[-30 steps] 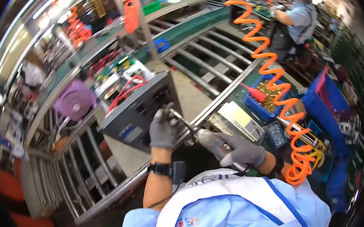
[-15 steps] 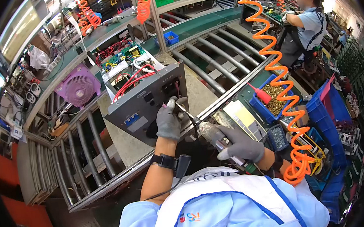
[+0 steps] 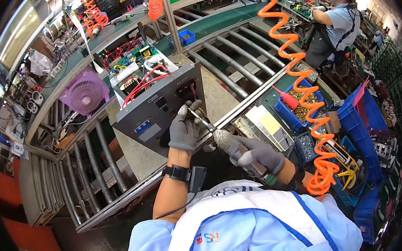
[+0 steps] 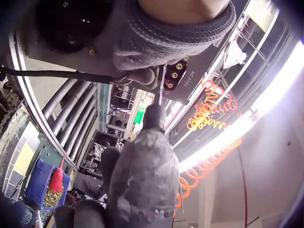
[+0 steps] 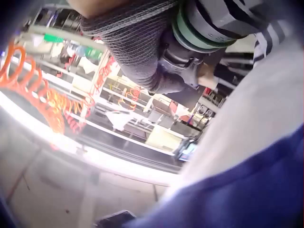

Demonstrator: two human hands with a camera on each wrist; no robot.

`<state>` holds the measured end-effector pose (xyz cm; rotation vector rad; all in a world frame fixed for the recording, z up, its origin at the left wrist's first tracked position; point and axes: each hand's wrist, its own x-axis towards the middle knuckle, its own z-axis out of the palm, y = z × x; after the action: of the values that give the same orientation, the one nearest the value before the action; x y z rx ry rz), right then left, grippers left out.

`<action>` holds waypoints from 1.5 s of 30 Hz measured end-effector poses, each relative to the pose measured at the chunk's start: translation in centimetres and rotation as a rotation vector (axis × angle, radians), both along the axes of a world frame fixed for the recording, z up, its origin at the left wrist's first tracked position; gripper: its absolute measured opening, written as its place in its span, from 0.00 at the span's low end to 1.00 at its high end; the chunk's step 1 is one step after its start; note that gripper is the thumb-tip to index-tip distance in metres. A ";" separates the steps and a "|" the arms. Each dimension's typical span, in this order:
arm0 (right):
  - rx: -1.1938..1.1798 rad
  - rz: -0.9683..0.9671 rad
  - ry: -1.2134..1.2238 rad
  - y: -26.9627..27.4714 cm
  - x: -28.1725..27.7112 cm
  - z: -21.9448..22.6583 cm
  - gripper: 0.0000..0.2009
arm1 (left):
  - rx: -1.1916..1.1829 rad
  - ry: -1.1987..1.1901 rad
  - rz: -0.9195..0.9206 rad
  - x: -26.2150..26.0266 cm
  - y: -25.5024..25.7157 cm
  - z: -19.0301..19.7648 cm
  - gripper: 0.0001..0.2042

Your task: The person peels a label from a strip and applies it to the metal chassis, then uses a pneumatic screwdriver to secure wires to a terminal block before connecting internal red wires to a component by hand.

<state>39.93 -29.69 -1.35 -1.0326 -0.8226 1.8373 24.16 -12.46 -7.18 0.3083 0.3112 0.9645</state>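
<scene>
My gloved left hand (image 3: 184,132) is at the dark grey panel (image 3: 131,120) of an electrical unit. In the left wrist view its curled fingertips pinch the end of a black cable (image 4: 71,75), right beside a screw terminal block (image 4: 176,73) marked AC 415V. My gloved right hand (image 3: 263,155) grips a worn power screwdriver (image 3: 227,141) round its body. The screwdriver's long bit (image 4: 162,88) points up to the terminal block, passing close by the left fingertips. The glove partly hides the bit's tip. Circuit boards and red wires (image 3: 141,86) lie behind the panel.
Roller conveyors (image 3: 231,58) run on both sides of the unit. At the right, a blue bin (image 3: 283,109) holds brass-coloured parts and a red bottle (image 3: 290,100). An orange coiled hose (image 3: 295,55) hangs at the right. Farther back stand a purple fan (image 3: 85,95) and another person (image 3: 340,20).
The right hand has closed its fingers more fully round the screwdriver. The bit stays at the left fingertips by the panel. The head view has shifted and become steadier.
</scene>
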 end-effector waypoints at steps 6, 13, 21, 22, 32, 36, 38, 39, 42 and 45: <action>0.184 -0.071 -0.235 -0.2 -0.3 0.5 0.40 | -0.241 0.115 0.290 0.2 -0.7 -1.7 0.08; 0.096 -0.139 -0.134 -0.9 1.2 2.0 0.37 | -0.481 0.048 0.151 1.7 0.9 -1.3 0.04; 0.149 -0.154 -0.233 -1.7 1.2 1.6 0.37 | -0.439 0.145 0.111 1.6 0.7 -0.7 0.07; 0.146 -0.145 -0.214 -1.8 1.3 1.4 0.38 | -0.462 0.154 0.128 1.4 0.3 -0.3 0.08; 0.136 -0.128 -0.248 -1.8 1.0 2.4 0.44 | 0.316 0.460 0.465 1.9 -1.1 1.1 0.11; 0.263 -0.105 -0.409 -1.6 1.4 1.1 0.43 | 0.306 0.604 0.557 2.2 -0.2 1.2 0.07; 0.350 -0.088 -0.532 -1.5 1.1 1.3 0.45 | 0.323 0.659 0.583 2.5 0.3 1.0 0.06; 0.347 -0.093 -0.533 -1.5 0.9 1.7 0.45 | 0.322 0.681 0.561 2.5 0.6 1.1 0.05; 0.330 -0.057 -0.660 -1.0 0.4 2.6 0.45 | 0.323 0.720 0.523 2.7 0.7 1.3 0.05; 0.311 -0.087 -0.684 -0.1 0.3 1.7 0.45 | 0.318 0.761 0.491 2.8 0.9 1.0 0.05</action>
<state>40.27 -29.83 0.39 -1.4772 -1.3842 1.2182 26.96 -11.52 -6.19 0.9251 0.9631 1.3571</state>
